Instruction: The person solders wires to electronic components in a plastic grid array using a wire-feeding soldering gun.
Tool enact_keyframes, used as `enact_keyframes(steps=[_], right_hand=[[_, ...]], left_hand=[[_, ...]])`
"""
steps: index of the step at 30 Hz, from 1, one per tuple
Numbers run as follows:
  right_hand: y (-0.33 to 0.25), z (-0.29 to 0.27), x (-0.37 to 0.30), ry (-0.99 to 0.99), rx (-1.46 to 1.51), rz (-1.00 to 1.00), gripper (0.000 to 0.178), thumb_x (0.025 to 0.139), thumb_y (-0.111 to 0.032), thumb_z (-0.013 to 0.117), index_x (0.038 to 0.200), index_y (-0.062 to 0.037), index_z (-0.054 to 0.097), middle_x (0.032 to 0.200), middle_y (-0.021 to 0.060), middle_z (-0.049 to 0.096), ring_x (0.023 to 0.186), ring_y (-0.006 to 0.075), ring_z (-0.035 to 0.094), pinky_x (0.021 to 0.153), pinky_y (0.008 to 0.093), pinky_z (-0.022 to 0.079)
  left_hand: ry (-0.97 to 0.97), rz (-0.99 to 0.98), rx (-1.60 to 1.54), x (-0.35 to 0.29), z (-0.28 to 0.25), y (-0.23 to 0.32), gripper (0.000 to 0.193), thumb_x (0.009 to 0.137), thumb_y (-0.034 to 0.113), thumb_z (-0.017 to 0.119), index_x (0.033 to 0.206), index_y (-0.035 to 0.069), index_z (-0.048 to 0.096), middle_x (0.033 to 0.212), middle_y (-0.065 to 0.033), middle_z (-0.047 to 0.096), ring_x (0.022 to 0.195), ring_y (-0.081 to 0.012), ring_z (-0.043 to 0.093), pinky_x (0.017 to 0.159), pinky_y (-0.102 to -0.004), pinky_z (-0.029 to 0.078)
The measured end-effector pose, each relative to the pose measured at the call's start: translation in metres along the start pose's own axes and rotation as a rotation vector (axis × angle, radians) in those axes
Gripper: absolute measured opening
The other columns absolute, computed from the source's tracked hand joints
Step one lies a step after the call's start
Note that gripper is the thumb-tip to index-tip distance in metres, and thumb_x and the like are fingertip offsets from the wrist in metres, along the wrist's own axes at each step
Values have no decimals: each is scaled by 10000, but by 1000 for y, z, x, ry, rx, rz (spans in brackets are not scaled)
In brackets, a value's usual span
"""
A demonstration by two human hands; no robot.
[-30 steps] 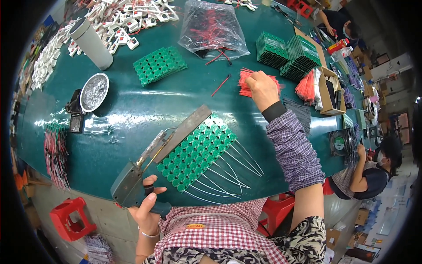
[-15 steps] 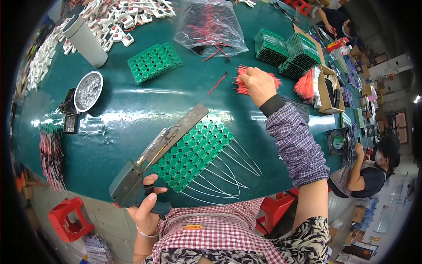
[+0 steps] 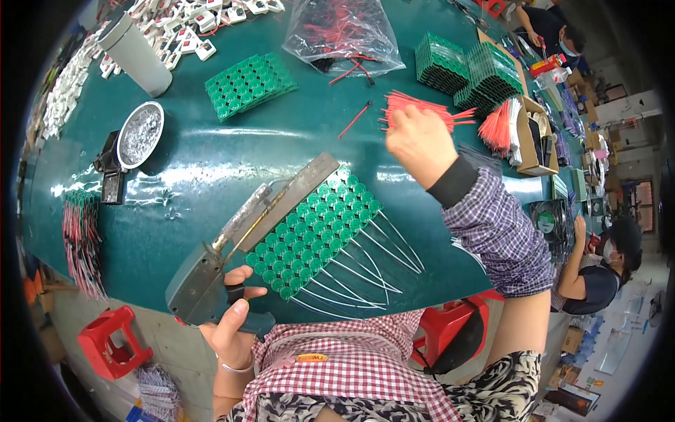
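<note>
Bright reflections are being thrown by a dark green counter point(image 3: 162, 243). Right of its middle, red wires point(image 3: 404, 102) are being partly covered by the right hand point(image 3: 422, 144); its fingers are being bent down onto them, but whether any wire is being pinched cannot be told, the fingertips being hidden. A gun-shaped tool point(image 3: 193, 281) is being gripped about its handle by the left hand point(image 3: 228, 334), near the counter's front edge. The wires are being judged light, thin and springy, liable to scatter; a hold near one end is being favoured. The tool is being judged rigid and fairly heavy, with the handle being preferred over the metal tip. Between the hands, a green board panel point(image 3: 316, 239) with white wires point(image 3: 362, 286) is being flanked by a metal bar point(image 3: 299, 193). Reach beyond the red wires is being restricted by stacked green boards point(image 3: 439, 63) and a clear bag point(image 3: 344, 42).
</note>
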State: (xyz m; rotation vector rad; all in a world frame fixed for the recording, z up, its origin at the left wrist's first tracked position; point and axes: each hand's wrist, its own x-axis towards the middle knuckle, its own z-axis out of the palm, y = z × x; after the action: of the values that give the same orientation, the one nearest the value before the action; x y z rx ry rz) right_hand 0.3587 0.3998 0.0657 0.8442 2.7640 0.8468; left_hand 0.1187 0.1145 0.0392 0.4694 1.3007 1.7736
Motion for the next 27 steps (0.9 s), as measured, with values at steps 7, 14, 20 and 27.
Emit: enact_keyframes(steps=[7,14,20,27], right_hand=[[-37,10,-9,-147,50,69,63,717,-142,684,676,-94,687,746,59,631,788,235,647,591,363,492],[-49,-43,-64,84,584,326,144,741,4,661,872,-55,670,830,78,605,826,287,624,669,395,521],[-105,-32,-99,317,927,516,323,717,79,722,1015,-46,707,891,63,674,787,260,640,659,360,536],[-124,-16,-98,398,875,600,282,741,112,759,997,1,722,899,103,706,758,252,678,640,337,546]], left_hand=[[-110,-11,-14,2,10,4,526,792,74,643,1292,-60,547,1147,-190,643,1135,-347,619,786,-433,625],[-2,-122,5,10,11,0,560,784,64,653,1316,-58,529,1156,-195,649,946,-284,661,722,-380,613],[-146,-239,103,9,22,5,570,775,7,694,1319,-59,535,1160,-194,663,722,-221,655,589,-327,562],[-399,-17,699,4,21,-12,356,790,-21,764,1136,-40,681,1039,-149,713,710,-177,663,602,-297,530]])
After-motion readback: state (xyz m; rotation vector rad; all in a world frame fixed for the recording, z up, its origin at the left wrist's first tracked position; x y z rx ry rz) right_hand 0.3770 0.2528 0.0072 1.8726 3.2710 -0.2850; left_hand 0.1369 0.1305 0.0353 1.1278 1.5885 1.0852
